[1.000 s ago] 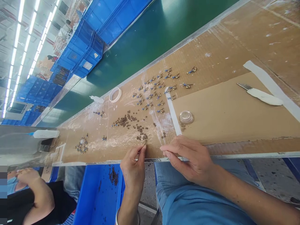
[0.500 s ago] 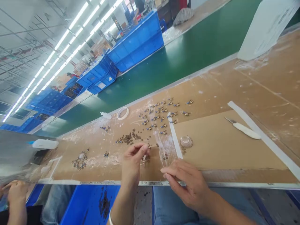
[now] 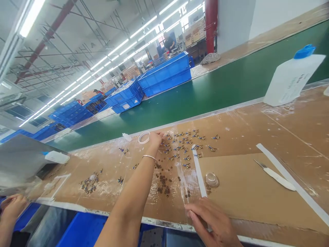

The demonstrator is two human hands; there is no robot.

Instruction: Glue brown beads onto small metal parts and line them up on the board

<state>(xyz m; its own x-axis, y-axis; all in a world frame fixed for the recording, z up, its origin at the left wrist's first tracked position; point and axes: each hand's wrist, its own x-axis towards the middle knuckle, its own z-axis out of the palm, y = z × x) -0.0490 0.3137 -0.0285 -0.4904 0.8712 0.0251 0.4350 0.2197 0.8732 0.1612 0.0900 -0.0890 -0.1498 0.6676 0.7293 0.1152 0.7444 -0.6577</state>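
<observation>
Left grip [image 3: 155,140] moved forward, beside figurines [image 3: 177,148]

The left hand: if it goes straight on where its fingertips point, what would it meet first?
Probably the nearest small figure, just right of the left hand; the hand's height over the table is unclear.

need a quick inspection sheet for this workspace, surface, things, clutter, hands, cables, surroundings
Surface: brown bench top, whitish smears.
Job's things: small blue-and-gold figures, spread out; small brown discs, loosely heaped nearer the person.
Clutter: tape roll, clear round dish, white-handled knife.
Hands: left hand at the figures' left edge; right hand near the bench's near edge; whether either holds anything, cannot tell.
Cables: nothing seen on the bench.
Surroundings: green belt, blue crates, another person's hand.
</observation>
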